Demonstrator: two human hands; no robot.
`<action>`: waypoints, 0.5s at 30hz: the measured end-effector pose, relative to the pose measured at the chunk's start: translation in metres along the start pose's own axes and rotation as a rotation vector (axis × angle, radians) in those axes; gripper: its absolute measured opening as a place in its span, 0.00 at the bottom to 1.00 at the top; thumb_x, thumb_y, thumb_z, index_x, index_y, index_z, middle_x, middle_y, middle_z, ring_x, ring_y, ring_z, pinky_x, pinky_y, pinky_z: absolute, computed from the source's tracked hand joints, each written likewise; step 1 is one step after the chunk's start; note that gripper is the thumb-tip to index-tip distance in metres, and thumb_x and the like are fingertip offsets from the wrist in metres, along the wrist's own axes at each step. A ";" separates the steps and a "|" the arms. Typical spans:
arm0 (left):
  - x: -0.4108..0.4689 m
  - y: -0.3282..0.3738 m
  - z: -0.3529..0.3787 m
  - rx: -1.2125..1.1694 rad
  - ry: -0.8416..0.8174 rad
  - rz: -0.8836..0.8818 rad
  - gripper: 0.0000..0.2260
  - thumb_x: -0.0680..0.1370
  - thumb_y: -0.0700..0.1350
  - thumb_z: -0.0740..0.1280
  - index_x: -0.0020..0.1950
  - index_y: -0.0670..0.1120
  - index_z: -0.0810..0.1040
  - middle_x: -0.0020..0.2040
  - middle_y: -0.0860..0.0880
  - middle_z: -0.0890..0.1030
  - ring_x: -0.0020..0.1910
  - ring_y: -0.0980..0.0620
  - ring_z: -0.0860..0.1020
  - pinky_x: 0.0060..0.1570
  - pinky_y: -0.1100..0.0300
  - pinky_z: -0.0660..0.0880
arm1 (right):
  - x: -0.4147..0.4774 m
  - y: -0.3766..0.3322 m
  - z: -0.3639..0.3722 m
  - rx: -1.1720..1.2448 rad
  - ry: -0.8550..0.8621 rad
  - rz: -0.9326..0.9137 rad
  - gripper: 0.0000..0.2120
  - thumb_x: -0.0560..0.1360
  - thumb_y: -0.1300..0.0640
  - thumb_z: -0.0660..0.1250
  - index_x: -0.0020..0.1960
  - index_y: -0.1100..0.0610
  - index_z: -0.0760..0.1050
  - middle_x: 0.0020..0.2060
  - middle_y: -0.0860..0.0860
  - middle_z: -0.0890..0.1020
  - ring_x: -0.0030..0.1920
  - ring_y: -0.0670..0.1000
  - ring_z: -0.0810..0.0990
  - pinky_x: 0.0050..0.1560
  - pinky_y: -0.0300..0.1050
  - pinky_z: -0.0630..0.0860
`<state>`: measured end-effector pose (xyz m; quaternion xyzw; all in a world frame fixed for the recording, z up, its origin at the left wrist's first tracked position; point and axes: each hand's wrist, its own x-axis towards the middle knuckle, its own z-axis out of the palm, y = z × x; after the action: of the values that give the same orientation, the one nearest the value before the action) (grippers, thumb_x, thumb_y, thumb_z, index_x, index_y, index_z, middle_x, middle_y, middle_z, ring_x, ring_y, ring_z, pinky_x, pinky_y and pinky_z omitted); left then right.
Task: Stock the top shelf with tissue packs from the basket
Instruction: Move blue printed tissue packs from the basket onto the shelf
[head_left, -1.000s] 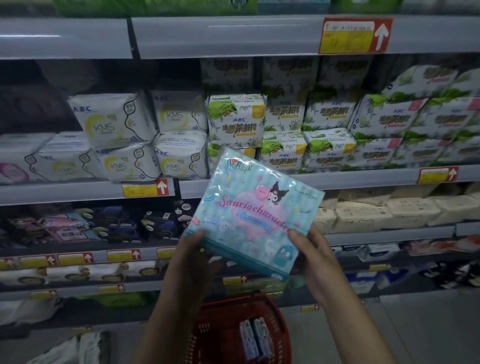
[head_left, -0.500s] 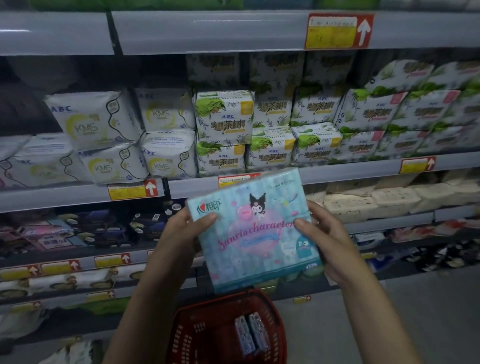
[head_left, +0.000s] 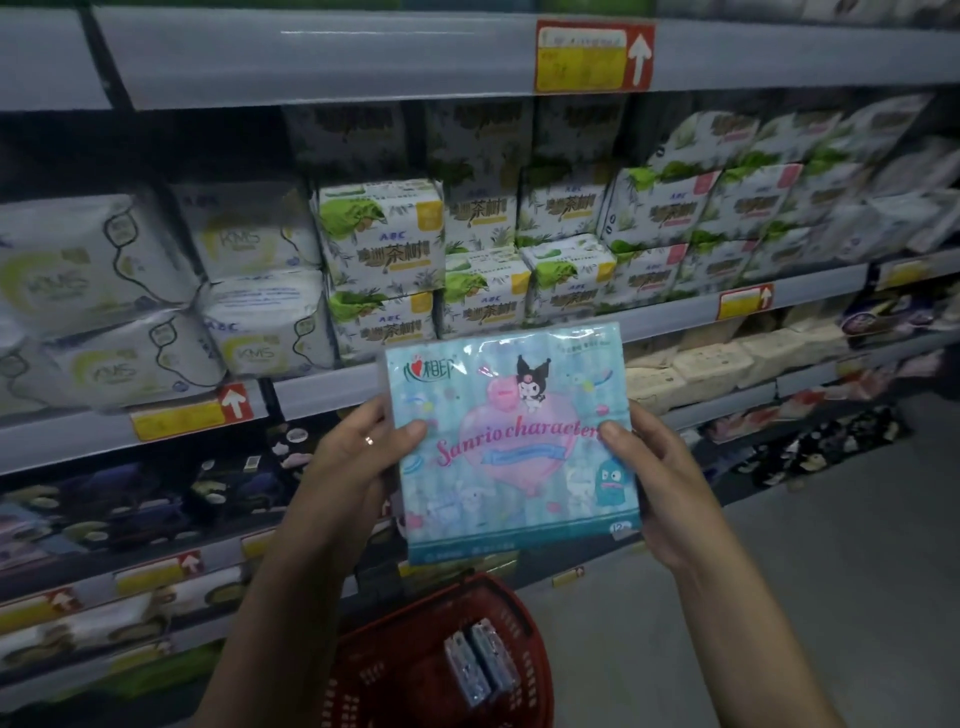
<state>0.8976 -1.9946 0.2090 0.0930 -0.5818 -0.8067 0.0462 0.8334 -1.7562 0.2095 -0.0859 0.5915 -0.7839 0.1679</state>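
Clasping its sides, hands (head_left: 358, 460) (head_left: 662, 480) hold tissue pack (head_left: 511, 467) upright.

Glossy plastic-wrapped tissue pack (head_left: 511, 441); plastic basket (head_left: 524, 613)

Curled fingers (head_left: 375, 415): left hand (head_left: 358, 460), right hand (head_left: 662, 480)

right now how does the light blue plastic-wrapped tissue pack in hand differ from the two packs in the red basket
The light blue tissue pack is gripped upright by left hand and right hand; the two small packs sit untouched in the red basket. It is broad, brightly printed; they look narrow, darker.
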 end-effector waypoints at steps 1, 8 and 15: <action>0.001 0.001 0.001 0.004 -0.006 -0.002 0.40 0.51 0.60 0.82 0.58 0.45 0.79 0.55 0.42 0.84 0.53 0.41 0.83 0.49 0.47 0.81 | 0.001 -0.001 0.000 0.000 -0.002 -0.003 0.33 0.50 0.38 0.81 0.51 0.50 0.81 0.48 0.54 0.85 0.46 0.53 0.85 0.38 0.44 0.81; 0.005 0.007 0.010 -0.001 0.047 0.000 0.23 0.65 0.52 0.76 0.57 0.48 0.80 0.55 0.43 0.84 0.53 0.41 0.82 0.51 0.44 0.80 | 0.013 -0.006 -0.004 0.006 -0.039 -0.001 0.34 0.51 0.38 0.81 0.52 0.52 0.80 0.49 0.55 0.85 0.46 0.54 0.85 0.37 0.45 0.80; 0.011 0.014 0.040 0.031 0.128 0.047 0.19 0.68 0.47 0.68 0.59 0.47 0.78 0.54 0.42 0.84 0.53 0.39 0.82 0.55 0.37 0.76 | 0.037 -0.023 -0.029 0.005 -0.108 -0.020 0.33 0.46 0.37 0.81 0.49 0.47 0.82 0.47 0.54 0.85 0.45 0.54 0.85 0.36 0.45 0.80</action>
<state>0.8780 -1.9634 0.2332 0.1315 -0.5923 -0.7885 0.1007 0.7855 -1.7385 0.2206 -0.1339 0.5785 -0.7814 0.1919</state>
